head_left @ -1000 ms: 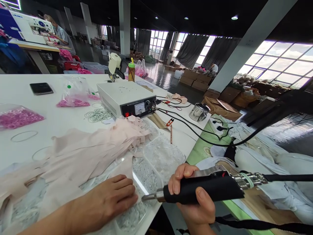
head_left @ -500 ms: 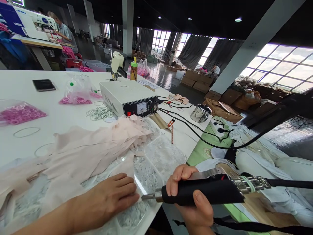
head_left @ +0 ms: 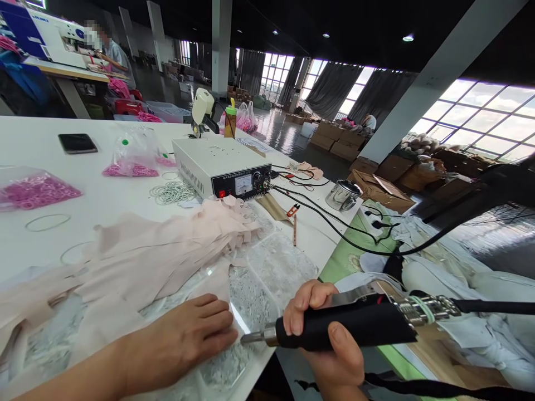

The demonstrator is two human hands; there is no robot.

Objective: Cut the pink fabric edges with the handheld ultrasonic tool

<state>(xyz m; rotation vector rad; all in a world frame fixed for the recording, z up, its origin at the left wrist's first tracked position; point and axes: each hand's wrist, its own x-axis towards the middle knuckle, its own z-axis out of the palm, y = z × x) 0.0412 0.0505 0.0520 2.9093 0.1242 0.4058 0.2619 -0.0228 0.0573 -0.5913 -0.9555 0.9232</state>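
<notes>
My left hand [head_left: 184, 342] lies palm down, fingers close together and slightly bent, pressing pale pink fabric [head_left: 211, 284] against a clear marbled mat [head_left: 251, 289]. Its thumb is not visible. My right hand [head_left: 320, 328] is wrapped around the black grip of a handheld ultrasonic welder [head_left: 351, 326]. The metal tip points left, just beside my left fingertips and over the mat. A heap of cut pale pink fabric pieces [head_left: 154, 245] spreads beyond my left hand. From the back of the welder a black cable runs off to the right.
Behind the fabric stands a control box [head_left: 221, 164] with a dial and red switch. Around it are green elastic loops [head_left: 173, 192], bags of pink rings [head_left: 39, 189], a phone [head_left: 77, 143], orange snips [head_left: 293, 210] and a metal mug [head_left: 343, 195]. Black cables [head_left: 330, 214] cross the right side.
The view has shifted very slightly. Both hands and the welder stay almost where they were, the tip still beside my left fingers.
</notes>
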